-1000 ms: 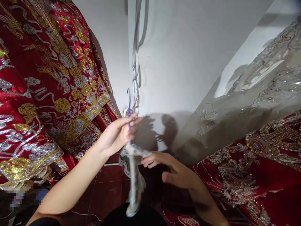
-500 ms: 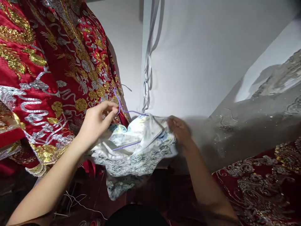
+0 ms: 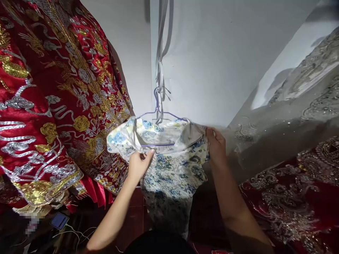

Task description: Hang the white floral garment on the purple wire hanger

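A white garment (image 3: 174,173) with a blue and yellow floral print hangs spread on a purple wire hanger (image 3: 172,114). The hanger's lower bar crosses the neck opening, and its hook is at a looped grey strap (image 3: 160,72) in the wall corner. With thumb and fingers, my left hand (image 3: 140,165) pinches the front edge of the neckline, left of centre. My right hand (image 3: 217,144) is closed on the garment's right shoulder or sleeve edge. The lower part of the garment falls into shadow.
Left hangs a red jacket (image 3: 87,88) with gold and silver embroidery. On the right are a sheer beaded fabric (image 3: 265,141) and a dark red beaded garment (image 3: 296,197). Below left lie a phone (image 3: 59,221) and white cables (image 3: 76,234).
The hanger has gone from my left hand to the strap and now hangs upright. My left hand has moved down to the neckline. The garment is spread wider, and my right hand still holds its side.
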### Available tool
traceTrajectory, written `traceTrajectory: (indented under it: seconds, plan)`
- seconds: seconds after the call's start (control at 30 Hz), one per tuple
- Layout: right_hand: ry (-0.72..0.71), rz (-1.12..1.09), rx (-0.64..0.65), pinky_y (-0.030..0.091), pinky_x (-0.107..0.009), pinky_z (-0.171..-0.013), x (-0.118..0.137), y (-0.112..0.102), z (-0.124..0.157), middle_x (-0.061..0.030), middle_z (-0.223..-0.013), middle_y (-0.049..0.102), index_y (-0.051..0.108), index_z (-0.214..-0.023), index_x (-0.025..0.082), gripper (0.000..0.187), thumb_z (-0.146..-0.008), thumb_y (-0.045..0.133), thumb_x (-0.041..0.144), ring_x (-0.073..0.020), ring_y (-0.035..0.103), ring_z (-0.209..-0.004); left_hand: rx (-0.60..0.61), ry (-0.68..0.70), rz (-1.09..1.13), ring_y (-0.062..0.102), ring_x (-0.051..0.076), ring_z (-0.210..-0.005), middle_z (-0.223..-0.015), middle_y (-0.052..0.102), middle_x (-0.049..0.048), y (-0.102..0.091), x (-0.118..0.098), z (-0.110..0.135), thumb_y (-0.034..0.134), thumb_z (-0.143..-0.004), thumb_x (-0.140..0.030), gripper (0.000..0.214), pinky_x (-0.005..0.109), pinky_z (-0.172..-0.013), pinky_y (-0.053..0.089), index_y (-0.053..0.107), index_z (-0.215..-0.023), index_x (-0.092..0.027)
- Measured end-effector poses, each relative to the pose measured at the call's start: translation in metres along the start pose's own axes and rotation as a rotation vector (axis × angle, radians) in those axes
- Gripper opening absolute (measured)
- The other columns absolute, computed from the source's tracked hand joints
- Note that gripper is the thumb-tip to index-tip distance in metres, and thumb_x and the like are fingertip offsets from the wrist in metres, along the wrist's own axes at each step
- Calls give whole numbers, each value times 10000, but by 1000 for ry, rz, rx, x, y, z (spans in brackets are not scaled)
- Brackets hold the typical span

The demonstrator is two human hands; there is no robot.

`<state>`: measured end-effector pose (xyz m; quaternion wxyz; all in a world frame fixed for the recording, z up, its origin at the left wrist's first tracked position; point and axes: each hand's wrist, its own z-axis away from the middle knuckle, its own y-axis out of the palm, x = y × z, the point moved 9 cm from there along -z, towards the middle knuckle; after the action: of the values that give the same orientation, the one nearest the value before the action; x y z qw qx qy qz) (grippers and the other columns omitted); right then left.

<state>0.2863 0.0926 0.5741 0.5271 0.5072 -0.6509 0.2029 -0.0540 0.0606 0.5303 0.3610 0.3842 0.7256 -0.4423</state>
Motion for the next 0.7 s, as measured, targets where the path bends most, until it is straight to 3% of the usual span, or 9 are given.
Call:
traceTrajectory:
  seconds: [0.1,0.2,0.3,0.37,0.4,0.47,0.53,0.6,0.7]
  plan:
    - [88,-3,-58,477,-243,-629,-21,-21,6,27,-735,561,607,-874,199,395,-756,726,556,-149,577,-705,-133,-112,183,321,113,-474,-460,357,-35,9,23,0,625,-863,-455,498,270,-509,244,438,-482,-195]
    - [55,111,-128,498,-269,-712,-25,-39,21,-8,-864,621,628,-979,213,388,-800,675,555,-181,614,-850,-197,-175,367,309,109,-497,-491,346,-42,12,36,7,619,-871,-404,472,263,-517,265,401,-505,-201]
    - [-135,232,-395,480,-310,-849,-19,-60,65,-34,-1019,620,602,-1098,227,379,-836,661,493,-193,588,-981,-153,-251,553,387,111,-526,-531,440,-38,22,50,15,665,-842,-398,405,248,-545,327,485,-546,-189]
    - [-199,304,-507,456,-341,-893,-27,-55,105,-47,-1039,601,588,-1062,222,327,-864,635,478,-205,560,-990,-135,-318,689,489,126,-581,-615,565,-17,28,58,18,679,-829,-418,315,245,-596,387,603,-645,-174]
    - [-127,319,-366,461,-344,-854,-44,-35,115,-42,-951,599,598,-975,219,290,-892,592,496,-208,561,-920,-129,-350,744,534,136,-614,-665,616,-3,31,61,19,682,-823,-426,289,248,-623,413,648,-701,-167]
    - [146,290,248,465,-334,-760,-94,38,140,-43,-811,624,635,-881,219,360,-931,511,553,-209,579,-799,-109,-384,808,592,152,-659,-728,671,17,35,60,21,696,-808,-432,277,257,-663,448,694,-776,-157]
    - [314,220,633,455,-325,-728,-122,92,175,-47,-771,646,654,-868,211,440,-944,462,600,-205,593,-759,-63,-392,809,593,153,-614,-677,663,12,38,54,22,706,-796,-445,287,260,-630,454,694,-751,-162]
    - [372,137,756,439,-306,-688,-129,121,191,-33,-728,636,639,-837,199,472,-939,456,623,-184,580,-703,20,-414,789,539,143,-505,-554,596,-4,43,47,27,684,-808,-488,356,261,-534,420,642,-643,-175]
    - [395,23,733,397,-277,-602,-127,133,191,-4,-645,580,576,-741,194,475,-929,477,619,-148,520,-601,60,-423,771,454,123,-427,-477,517,-25,41,44,33,677,-814,-513,414,262,-472,367,574,-581,-186]
